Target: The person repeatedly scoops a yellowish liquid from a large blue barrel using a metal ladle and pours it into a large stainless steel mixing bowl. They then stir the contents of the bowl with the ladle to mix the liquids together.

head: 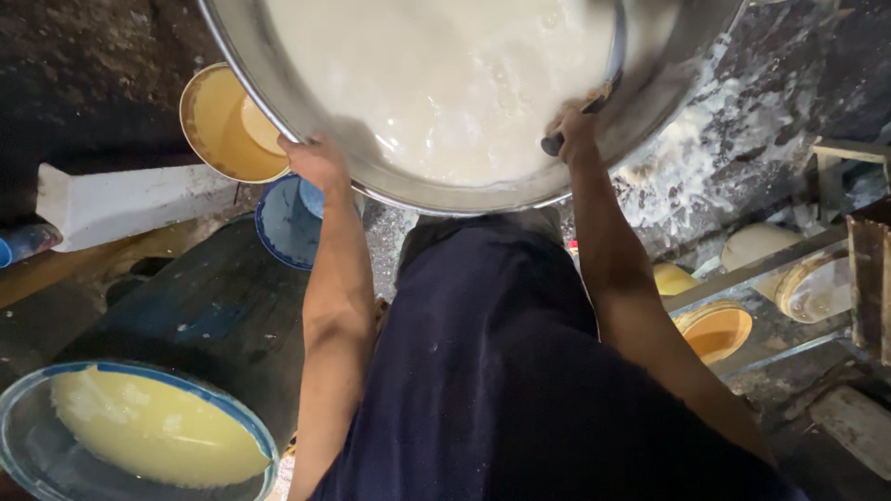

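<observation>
Well, both hands were up on the big steel pan (650, 74), which sat straight ahead of the person, full of frothy white liquid (445, 83). The left hand (317, 162) gripped the near rim, fingers curled over the edge. The right hand (574, 130) was clenched around a dark handle (580, 119), seemingly of a ladle whose metal stem ran up into the liquid, though the top was cut off. Left of the pan stood a yellow bowl (218, 130), with a blue-rimmed bowl (283, 227) just below it. Another blue-rimmed bowl of pale yellow paste (148, 427) sat at the lower left. Small orange bowls (715, 329) lay to the right.
</observation>
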